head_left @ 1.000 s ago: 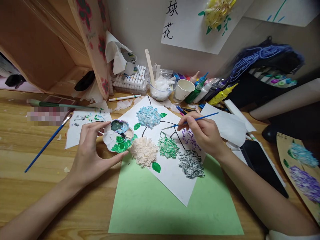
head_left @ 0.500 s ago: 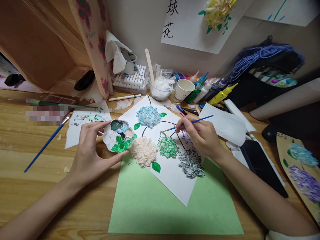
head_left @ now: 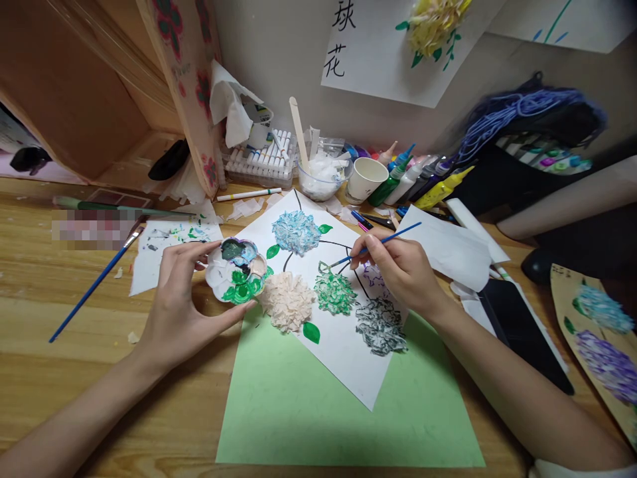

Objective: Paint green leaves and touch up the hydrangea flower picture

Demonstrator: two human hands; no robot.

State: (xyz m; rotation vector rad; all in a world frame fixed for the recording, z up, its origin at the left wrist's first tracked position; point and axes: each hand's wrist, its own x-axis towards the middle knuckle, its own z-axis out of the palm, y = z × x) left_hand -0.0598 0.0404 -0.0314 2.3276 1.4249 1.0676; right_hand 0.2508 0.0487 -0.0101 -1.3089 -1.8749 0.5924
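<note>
My left hand (head_left: 186, 295) is closed on the rim of a flower-shaped paint palette (head_left: 215, 273) with green, black, pale blue and beige paint in its wells. Between the fingers of my right hand (head_left: 393, 265) is a thin blue paintbrush (head_left: 405, 230), its tip at a small green leaf outline (head_left: 323, 267) on the white paper (head_left: 348, 362). Raised paper flowers cover that sheet: a blue one (head_left: 296, 232), a beige one (head_left: 287, 302), a green one (head_left: 334, 291) and a dark grey one (head_left: 381, 325). A purple one (head_left: 374, 275) is partly hidden by my right hand.
Green paper (head_left: 298, 425) lies under the white sheet. Behind stand a box of markers (head_left: 261, 159), a clear bowl (head_left: 321, 182), a paper cup (head_left: 367, 179) and paint bottles (head_left: 398, 182). A larger brush (head_left: 94, 285) rests at left, a black tablet-like object (head_left: 522, 332) at right.
The brush tip has moved down and left along the small leaf, whose green outline now looks more closed. My left hand and the palette have hardly moved.
</note>
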